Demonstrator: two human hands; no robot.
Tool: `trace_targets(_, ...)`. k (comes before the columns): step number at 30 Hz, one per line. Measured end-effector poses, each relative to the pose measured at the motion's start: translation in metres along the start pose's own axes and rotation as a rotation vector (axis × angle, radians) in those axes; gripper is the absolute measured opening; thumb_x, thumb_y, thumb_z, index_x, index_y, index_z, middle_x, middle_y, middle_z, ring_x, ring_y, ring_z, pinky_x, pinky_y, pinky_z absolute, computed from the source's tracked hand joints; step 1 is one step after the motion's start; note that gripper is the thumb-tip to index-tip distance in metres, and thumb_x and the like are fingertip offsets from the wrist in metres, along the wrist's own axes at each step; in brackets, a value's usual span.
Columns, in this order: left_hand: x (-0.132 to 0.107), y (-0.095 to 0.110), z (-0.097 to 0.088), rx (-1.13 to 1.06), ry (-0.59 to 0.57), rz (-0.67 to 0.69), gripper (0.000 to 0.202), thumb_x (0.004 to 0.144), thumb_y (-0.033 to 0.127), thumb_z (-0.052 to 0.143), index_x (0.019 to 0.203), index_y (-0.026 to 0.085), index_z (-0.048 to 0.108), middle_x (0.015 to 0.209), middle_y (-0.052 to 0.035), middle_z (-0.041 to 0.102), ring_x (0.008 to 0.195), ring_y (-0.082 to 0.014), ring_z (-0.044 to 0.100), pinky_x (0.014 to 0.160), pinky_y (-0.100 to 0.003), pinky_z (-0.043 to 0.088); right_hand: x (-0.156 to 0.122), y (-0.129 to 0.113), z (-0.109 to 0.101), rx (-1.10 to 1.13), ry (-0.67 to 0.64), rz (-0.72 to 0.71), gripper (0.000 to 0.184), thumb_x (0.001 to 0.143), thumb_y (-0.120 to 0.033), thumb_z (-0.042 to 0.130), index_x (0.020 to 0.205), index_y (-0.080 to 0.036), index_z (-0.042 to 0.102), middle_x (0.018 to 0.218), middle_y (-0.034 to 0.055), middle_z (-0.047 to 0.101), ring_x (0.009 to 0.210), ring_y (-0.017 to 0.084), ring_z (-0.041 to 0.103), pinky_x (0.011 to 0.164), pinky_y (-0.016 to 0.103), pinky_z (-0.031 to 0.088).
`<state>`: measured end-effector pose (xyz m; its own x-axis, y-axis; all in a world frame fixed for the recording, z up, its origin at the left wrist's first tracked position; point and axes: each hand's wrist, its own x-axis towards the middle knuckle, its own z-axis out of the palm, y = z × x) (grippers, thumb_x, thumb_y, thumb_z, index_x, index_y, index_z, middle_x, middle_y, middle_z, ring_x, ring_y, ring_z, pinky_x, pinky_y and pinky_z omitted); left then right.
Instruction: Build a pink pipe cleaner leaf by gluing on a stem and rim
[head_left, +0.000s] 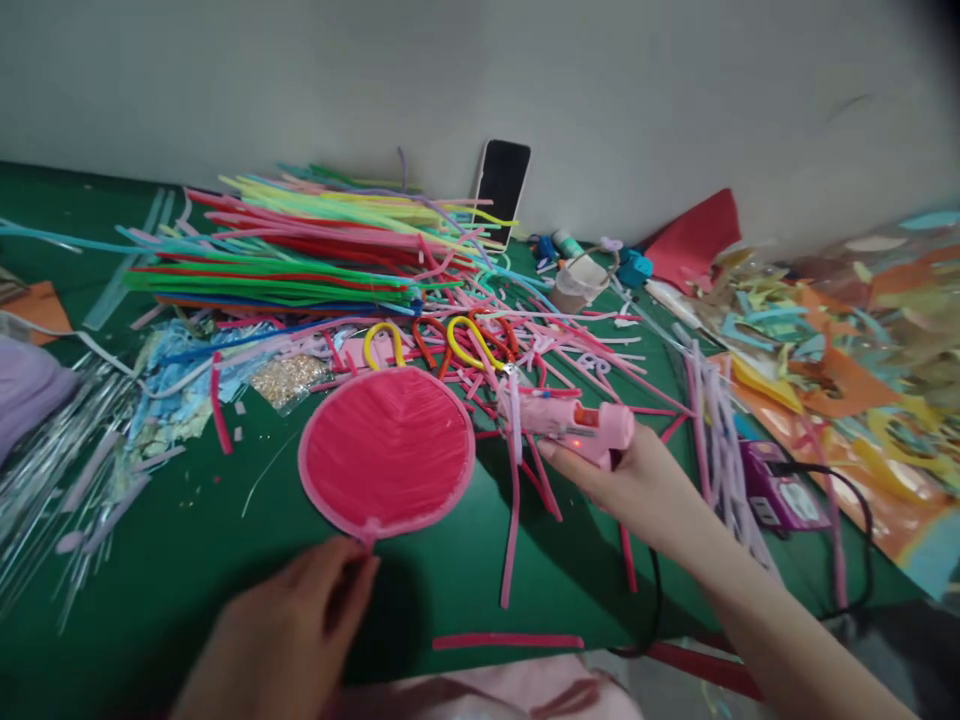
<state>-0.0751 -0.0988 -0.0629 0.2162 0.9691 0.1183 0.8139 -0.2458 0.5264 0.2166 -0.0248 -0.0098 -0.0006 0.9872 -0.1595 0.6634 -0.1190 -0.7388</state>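
Observation:
A round pink-red disc made of pipe cleaners lies on the green table. My left hand pinches the disc's short stem at its near edge, fingers closed. My right hand grips a pink hot glue gun, its nozzle pointing left toward the disc's right rim. A small red light glows on the gun. Its black cord trails off to the right.
A big pile of coloured pipe cleaners fills the back of the table. A black phone leans on the wall. A paper cup, glue bottles and cut paper scraps lie at right. Silvery strips lie at left.

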Motion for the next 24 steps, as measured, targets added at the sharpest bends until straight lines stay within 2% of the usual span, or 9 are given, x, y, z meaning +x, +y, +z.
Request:
trace_targets(4,0.0,0.035,0.033,-0.264,-0.196,0.035,0.013,0.092,0.023,0.051,0.093,0.025,0.064,0.068,0.0046,0.073,0.05,-0.0107,0.068,0.045,-0.015,0.048,0.023,-0.008,0.005,-0.021,-0.028,-0.081,0.012,0.076,-0.028,0.056,0.068,-0.02,0.052,0.057,-0.0051,0.042,0.053,0.01,0.037,0.047,0.023,0.031)
trace_targets(6,0.001,0.041,0.044,-0.313,-0.203,0.073,0.017,0.092,0.022,0.051,0.103,0.024,0.064,0.069,0.0034,0.073,0.052,-0.0106,0.069,0.047,-0.015,0.049,0.036,-0.014,0.008,-0.037,-0.051,-0.128,0.015,0.074,-0.025,0.053,0.062,-0.021,0.044,0.057,-0.0054,0.041,0.053,0.01,0.036,0.048,0.023,0.03)
trace_targets(9,0.0,0.039,0.052,-0.304,-0.18,0.098,0.026,0.093,0.02,0.048,0.115,0.025,0.061,0.069,0.0024,0.073,0.053,-0.0122,0.069,0.044,-0.016,0.047,0.051,-0.022,0.009,-0.132,-0.027,-0.167,0.02,0.072,-0.024,0.051,0.058,-0.022,0.037,0.053,-0.0055,0.039,0.051,0.01,0.036,0.049,0.023,0.029)
trace_targets(11,-0.002,0.034,0.051,-0.247,-0.116,0.116,0.027,0.095,0.02,0.047,0.118,0.025,0.058,0.069,0.0019,0.073,0.054,-0.0132,0.07,0.044,-0.018,0.047,0.055,-0.023,0.005,-0.187,-0.023,-0.165,0.022,0.072,-0.025,0.05,0.057,-0.023,0.034,0.051,-0.0057,0.038,0.049,0.009,0.034,0.047,0.023,0.027)
trace_targets(13,-0.001,0.029,0.046,-0.144,0.0,0.183,0.026,0.096,0.021,0.049,0.12,0.024,0.057,0.074,-0.0001,0.074,0.058,-0.0145,0.07,0.047,-0.02,0.05,0.053,-0.019,-0.004,-0.227,-0.015,-0.136,0.024,0.073,-0.027,0.049,0.056,-0.023,0.032,0.049,-0.0057,0.035,0.048,0.009,0.032,0.045,0.023,0.025)
trace_targets(16,0.01,0.025,0.036,0.066,0.177,0.295,0.026,0.093,0.02,0.055,0.119,0.021,0.06,0.081,-0.0043,0.073,0.068,-0.0184,0.07,0.061,-0.027,0.054,0.045,-0.01,-0.017,-0.299,0.049,-0.08,0.027,0.071,-0.03,0.048,0.055,-0.023,0.028,0.047,-0.0057,0.031,0.045,0.009,0.029,0.043,0.024,0.023)
trace_targets(17,0.016,0.025,0.034,0.121,0.229,0.304,0.027,0.093,0.018,0.056,0.118,0.02,0.061,0.088,-0.0066,0.073,0.077,-0.0209,0.071,0.069,-0.031,0.055,0.042,-0.007,-0.02,-0.32,0.068,-0.07,0.027,0.071,-0.03,0.048,0.054,-0.023,0.028,0.046,-0.0058,0.031,0.045,0.009,0.028,0.043,0.024,0.023)
trace_targets(21,0.037,0.029,0.034,0.146,0.266,0.356,0.028,0.093,0.017,0.055,0.12,0.017,0.063,0.119,-0.013,0.068,0.114,-0.0293,0.062,0.091,-0.043,0.05,0.041,0.0,-0.021,-0.371,0.07,-0.042,0.023,0.071,-0.029,0.049,0.056,-0.023,0.032,0.049,-0.005,0.036,0.048,0.01,0.033,0.047,0.025,0.026)
trace_targets(24,0.043,0.032,0.04,0.099,0.259,0.387,0.027,0.094,0.015,0.053,0.119,0.015,0.064,0.124,-0.0134,0.067,0.121,-0.0298,0.057,0.096,-0.044,0.046,0.046,0.001,-0.018,-0.407,0.059,0.008,0.029,0.071,-0.03,0.05,0.055,-0.023,0.027,0.047,-0.0051,0.032,0.047,0.009,0.029,0.046,0.026,0.022)
